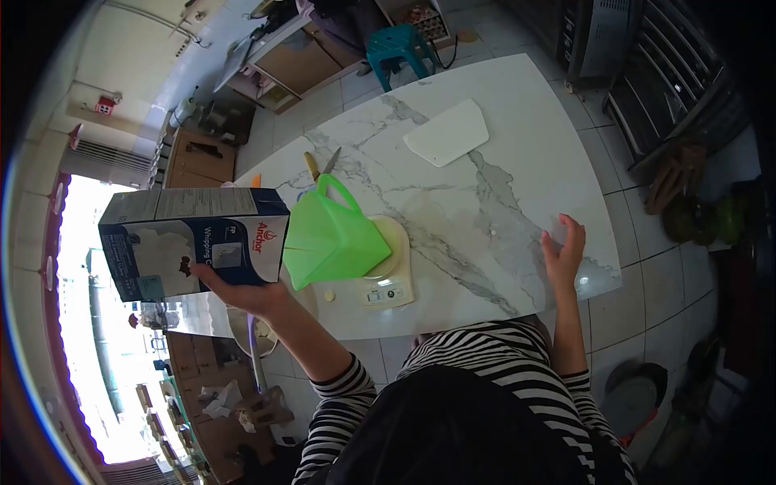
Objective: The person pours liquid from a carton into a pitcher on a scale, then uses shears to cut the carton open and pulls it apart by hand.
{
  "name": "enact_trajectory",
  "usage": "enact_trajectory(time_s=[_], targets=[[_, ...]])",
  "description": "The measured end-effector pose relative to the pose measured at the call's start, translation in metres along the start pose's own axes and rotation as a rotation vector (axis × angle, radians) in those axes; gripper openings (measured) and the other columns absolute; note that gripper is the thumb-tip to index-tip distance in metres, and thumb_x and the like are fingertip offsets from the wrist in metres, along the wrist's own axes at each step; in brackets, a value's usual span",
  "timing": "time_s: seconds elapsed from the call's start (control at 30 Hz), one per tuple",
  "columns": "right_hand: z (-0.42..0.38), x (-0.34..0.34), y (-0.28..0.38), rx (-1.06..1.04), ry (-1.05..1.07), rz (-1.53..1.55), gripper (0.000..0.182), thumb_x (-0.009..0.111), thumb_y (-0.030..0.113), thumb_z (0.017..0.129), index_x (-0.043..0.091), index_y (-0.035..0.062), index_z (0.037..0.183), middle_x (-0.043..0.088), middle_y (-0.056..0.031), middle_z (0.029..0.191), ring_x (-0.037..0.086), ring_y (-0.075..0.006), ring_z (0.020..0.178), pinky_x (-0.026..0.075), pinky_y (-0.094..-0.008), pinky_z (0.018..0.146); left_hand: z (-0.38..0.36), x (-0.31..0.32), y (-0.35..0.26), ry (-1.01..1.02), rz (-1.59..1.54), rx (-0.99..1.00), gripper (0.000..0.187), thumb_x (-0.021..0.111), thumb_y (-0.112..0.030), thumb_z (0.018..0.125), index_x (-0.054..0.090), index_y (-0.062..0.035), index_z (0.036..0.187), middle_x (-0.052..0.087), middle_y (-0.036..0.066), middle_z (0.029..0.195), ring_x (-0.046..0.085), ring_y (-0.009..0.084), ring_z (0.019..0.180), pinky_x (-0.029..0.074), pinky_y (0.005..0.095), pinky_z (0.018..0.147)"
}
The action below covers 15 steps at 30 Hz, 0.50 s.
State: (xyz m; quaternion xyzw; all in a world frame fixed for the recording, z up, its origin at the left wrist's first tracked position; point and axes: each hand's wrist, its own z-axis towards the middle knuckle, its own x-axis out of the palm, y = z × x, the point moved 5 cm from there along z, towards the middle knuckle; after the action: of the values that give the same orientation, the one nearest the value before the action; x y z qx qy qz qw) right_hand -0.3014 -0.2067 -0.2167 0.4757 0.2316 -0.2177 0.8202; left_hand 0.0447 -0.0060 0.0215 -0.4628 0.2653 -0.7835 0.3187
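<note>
My left hand (242, 293) is wrapped round a large blue-and-white whipping cream carton (242, 241), held tilted on its side with one end against the rim of a green pitcher (343, 242). Whether cream is flowing is hidden. The pitcher stands on a cream-coloured kitchen scale (396, 293), its handle towards the far side. Over the right part of the marble table, my right hand (564, 250) holds nothing, its fingers apart.
A white scraper board (449, 133) lies on the marble table (517, 194). Beyond the pitcher lies a knife (331, 160). A bowl (263, 331) sits at the near left, and a teal stool (398, 50) stands past the far edge.
</note>
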Motion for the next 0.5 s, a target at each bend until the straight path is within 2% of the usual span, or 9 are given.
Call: enact_trajectory(time_s=[0.5], targets=[[0.0,0.001,0.001,0.001,-0.007,-0.016,0.04,0.058,0.02,0.072,0.042,0.0064,0.106,0.048,-0.0079,0.099,0.044,-0.0236,0.096,0.022,-0.0442,0.095,0.004,-0.008,-0.002,-0.007,-0.053,-0.003,0.048,0.045,-0.038,0.081,0.035,-0.0115,0.12,0.046,0.007,0.115,0.047,0.0212,0.103,0.043,0.0407,0.084]])
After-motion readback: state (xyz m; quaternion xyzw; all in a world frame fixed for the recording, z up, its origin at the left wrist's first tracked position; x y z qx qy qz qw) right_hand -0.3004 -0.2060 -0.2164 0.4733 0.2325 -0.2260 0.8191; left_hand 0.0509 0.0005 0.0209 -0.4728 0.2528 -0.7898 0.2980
